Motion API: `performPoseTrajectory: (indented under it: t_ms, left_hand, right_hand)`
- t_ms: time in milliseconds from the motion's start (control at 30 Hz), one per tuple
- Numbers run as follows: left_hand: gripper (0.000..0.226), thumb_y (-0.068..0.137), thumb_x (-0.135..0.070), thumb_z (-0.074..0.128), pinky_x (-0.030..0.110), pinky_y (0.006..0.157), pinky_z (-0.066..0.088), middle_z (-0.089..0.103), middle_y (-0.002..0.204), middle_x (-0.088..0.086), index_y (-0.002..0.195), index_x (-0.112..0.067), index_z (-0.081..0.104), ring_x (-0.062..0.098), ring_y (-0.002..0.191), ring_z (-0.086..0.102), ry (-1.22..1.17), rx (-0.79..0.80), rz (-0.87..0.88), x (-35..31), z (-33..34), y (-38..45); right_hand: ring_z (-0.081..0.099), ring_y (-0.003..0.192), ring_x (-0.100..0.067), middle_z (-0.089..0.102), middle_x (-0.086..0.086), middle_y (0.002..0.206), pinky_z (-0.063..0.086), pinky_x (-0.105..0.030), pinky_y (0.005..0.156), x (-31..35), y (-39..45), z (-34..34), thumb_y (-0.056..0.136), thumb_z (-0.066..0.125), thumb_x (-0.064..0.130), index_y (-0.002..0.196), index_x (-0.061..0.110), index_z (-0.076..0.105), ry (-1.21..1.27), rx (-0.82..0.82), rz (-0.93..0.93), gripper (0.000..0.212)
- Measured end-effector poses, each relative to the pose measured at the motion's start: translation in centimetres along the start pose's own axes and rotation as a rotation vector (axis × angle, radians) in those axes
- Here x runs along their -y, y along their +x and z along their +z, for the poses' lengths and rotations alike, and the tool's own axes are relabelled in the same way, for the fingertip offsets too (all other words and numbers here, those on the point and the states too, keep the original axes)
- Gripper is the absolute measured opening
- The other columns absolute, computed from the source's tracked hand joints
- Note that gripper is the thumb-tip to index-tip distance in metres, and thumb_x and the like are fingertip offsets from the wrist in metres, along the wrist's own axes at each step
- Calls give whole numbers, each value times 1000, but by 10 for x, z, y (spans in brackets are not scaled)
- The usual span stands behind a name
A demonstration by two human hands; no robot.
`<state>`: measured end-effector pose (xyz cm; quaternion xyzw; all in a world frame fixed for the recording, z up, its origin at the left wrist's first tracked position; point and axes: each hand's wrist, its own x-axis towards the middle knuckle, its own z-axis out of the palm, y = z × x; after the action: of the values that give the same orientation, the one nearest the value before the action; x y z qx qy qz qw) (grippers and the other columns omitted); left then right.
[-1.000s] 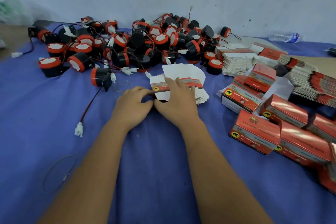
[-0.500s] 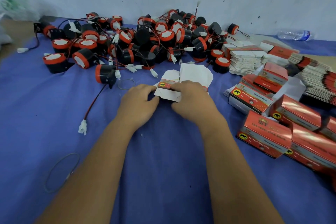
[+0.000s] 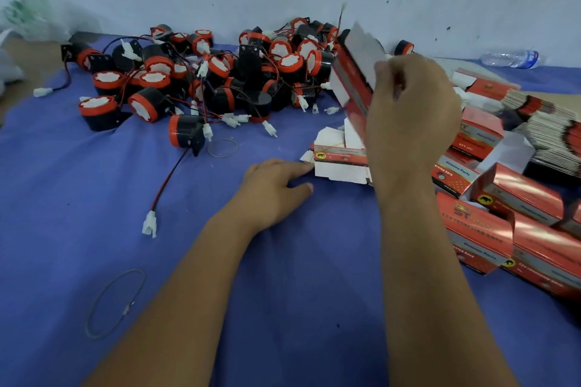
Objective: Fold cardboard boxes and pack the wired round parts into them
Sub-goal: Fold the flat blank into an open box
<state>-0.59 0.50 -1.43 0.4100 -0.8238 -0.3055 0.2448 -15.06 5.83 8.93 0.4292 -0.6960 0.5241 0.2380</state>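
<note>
My right hand (image 3: pixel 408 110) grips a flat red and white cardboard box blank (image 3: pixel 353 72), lifted off the table and tilted on edge. Under it a small stack of flat blanks (image 3: pixel 339 160) lies on the blue cloth. My left hand (image 3: pixel 273 188) rests on the cloth just left of that stack, fingers loosely extended toward its edge, holding nothing. A heap of black and red round parts (image 3: pixel 220 78) with red-black wires and white plugs fills the back of the table. One round part (image 3: pixel 185 132) lies apart at the heap's front, its wire trailing to a white plug (image 3: pixel 149 225).
Folded red boxes (image 3: pixel 518 220) crowd the right side, with stacks of flat blanks (image 3: pixel 553 129) behind them. A plastic bottle (image 3: pixel 509 58) lies by the wall at the back right. Two thin rubber bands lie on the cloth, one (image 3: pixel 114 302) at front left, one (image 3: pixel 221 148) near the heap.
My right hand has lifted one flat blank up off the stack and tilted it. My left hand let go of the stack and now lies open beside it.
</note>
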Motion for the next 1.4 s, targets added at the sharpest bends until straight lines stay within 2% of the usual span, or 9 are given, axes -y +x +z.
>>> performPoseTrajectory:
  t_ms: [133, 267, 367, 467, 567, 767, 967, 1167, 1400]
  left_hand:
    - [41, 102, -35, 48, 22, 94, 45, 55, 135, -7, 143, -36, 43, 13, 117, 57, -707, -240, -97, -14, -9, 3]
    - [54, 97, -59, 36, 36, 90, 54, 68, 123, 2, 137, -25, 50, 20, 109, 68, -1432, -324, -31, -10, -33, -3]
    - [54, 101, -53, 34, 33, 84, 57, 73, 114, 4, 133, -16, 56, 21, 106, 69, -1587, -408, -142, 4, -45, -6]
    - [48, 105, -47, 31, 37, 77, 58, 74, 111, 4, 136, -19, 53, 21, 100, 72, -1553, -529, -215, 15, -50, -7]
    - [36, 107, -37, 28, 42, 67, 59, 74, 112, 2, 139, -35, 45, 24, 96, 73, -1382, -592, -167, 21, -53, -8]
    - [28, 100, -20, 38, 28, 54, 55, 74, 100, -7, 123, -35, 45, 10, 83, 73, -1040, -589, -120, 19, -43, -8]
    - [50, 103, -49, 36, 58, 79, 58, 65, 116, 22, 145, -22, 44, 29, 98, 71, -1170, -408, -142, 13, -53, -3]
    - [26, 99, -46, 50, 33, 74, 59, 65, 127, -10, 123, -41, 54, 21, 101, 71, -900, -388, 35, 11, -48, -13]
    - [23, 95, -37, 58, 42, 82, 59, 69, 114, -7, 116, -28, 58, 12, 101, 68, -632, -518, 47, 7, -42, -14]
  right_hand:
    - [59, 84, -16, 63, 2, 92, 47, -25, 74, 18, -25, 17, 94, 55, 10, 101, 5, 68, 448, -114, 1, 16]
    - [62, 97, -29, 68, -10, 103, 49, -40, 82, 30, -78, 43, 87, 59, -3, 99, 3, 71, 482, 337, -264, 18]
    - [55, 116, -33, 63, -10, 123, 43, -46, 98, 30, -103, 56, 79, 59, -6, 114, 8, 69, 354, 631, -427, 38]
    - [46, 122, -28, 56, -10, 135, 36, -34, 104, 31, -108, 59, 82, 52, -9, 131, 8, 58, 376, 780, -300, 52]
    - [55, 113, -22, 65, -5, 124, 40, -20, 94, 22, -102, 56, 88, 61, 2, 123, 8, 63, 466, 747, -199, 36]
    - [53, 72, -7, 60, 16, 77, 39, -23, 61, 13, -102, 54, 93, 58, 41, 106, 27, 67, 376, 909, -137, 21]
    - [54, 75, -30, 65, -11, 81, 46, -46, 70, 12, -95, 55, 105, 37, 27, 111, 10, 61, 364, 802, -28, 31]
    - [59, 73, -29, 68, -8, 83, 49, -42, 65, 9, -91, 51, 95, 51, 11, 137, 13, 47, 365, 726, -55, 42]
    - [57, 76, -35, 66, -15, 91, 42, -36, 62, 8, -90, 51, 90, 48, 3, 125, 8, 55, 242, 698, -119, 36]
